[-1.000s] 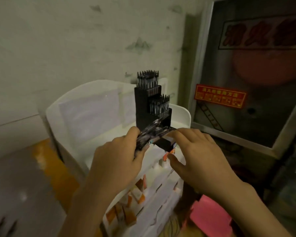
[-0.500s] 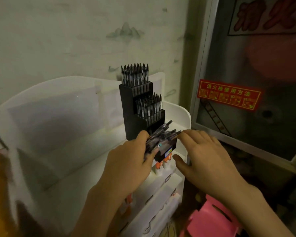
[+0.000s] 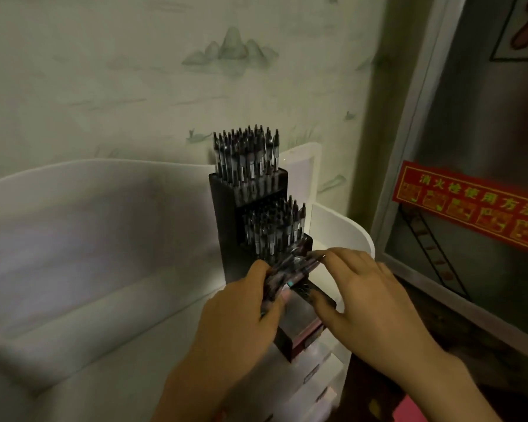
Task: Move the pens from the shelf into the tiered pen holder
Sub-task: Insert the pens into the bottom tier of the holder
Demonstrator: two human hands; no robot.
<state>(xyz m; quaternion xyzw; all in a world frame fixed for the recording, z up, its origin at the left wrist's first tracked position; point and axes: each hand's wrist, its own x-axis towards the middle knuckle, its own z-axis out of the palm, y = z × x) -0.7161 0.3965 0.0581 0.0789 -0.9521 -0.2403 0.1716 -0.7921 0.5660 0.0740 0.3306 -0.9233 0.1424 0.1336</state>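
A black tiered pen holder [image 3: 226, 239] stands on a white shelf unit [image 3: 104, 269]. Its top tier and middle tier are packed with several upright dark pens [image 3: 247, 156]. My left hand [image 3: 241, 318] grips a bundle of dark pens [image 3: 287, 269], tilted over the holder's lowest front tier [image 3: 305, 324]. My right hand [image 3: 369, 296] is at the bundle's far end, its fingertips touching the pen tips and its thumb beside the lowest tier. The lowest tier looks hollow where it shows.
The white shelf unit has a tall curved back panel [image 3: 305, 166] and labelled drawers [image 3: 314, 376] below. A patterned wall is behind. A metal cabinet door with a red notice [image 3: 470, 205] stands at the right. Something pink [image 3: 415, 409] lies at the bottom right.
My view has moved closer and tipped down onto the holder. Both hands stay on the pen bundle, which has shifted lower over the front tier.
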